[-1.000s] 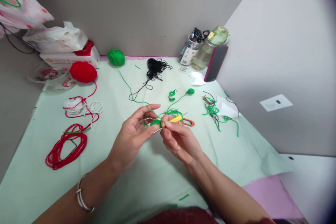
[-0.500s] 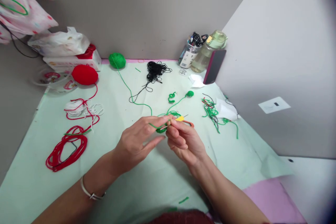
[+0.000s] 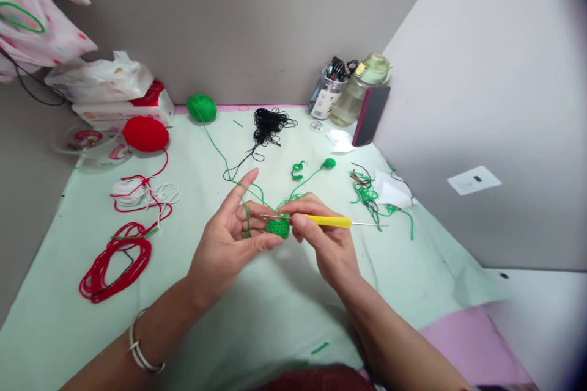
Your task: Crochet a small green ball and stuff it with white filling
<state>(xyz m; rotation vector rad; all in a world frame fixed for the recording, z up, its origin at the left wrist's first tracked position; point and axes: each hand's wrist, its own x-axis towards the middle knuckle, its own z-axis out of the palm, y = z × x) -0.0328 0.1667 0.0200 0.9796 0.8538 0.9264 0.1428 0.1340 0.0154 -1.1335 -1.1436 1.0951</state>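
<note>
My left hand [image 3: 227,238] pinches a small green crochet piece [image 3: 277,228] between thumb and fingers, index finger raised with green yarn [image 3: 220,156] looped over it. That strand runs back to a green yarn ball [image 3: 202,108] by the wall. My right hand [image 3: 323,241] is closed on a yellow-handled crochet hook [image 3: 328,221], held level, its metal tip at the green piece.
Red yarn ball [image 3: 145,134], red yarn loops [image 3: 117,259] and white yarn [image 3: 132,189] lie at left. Black thread tangle [image 3: 268,124], small green crochet bits [image 3: 328,163], yarn scraps [image 3: 369,192], a pen jar [image 3: 325,96], a bottle [image 3: 360,91] and a phone [image 3: 370,116] sit farther back.
The hook has swung from pointing away to lying level, handle out to the right. My left index finger lifted with the yarn over it.
</note>
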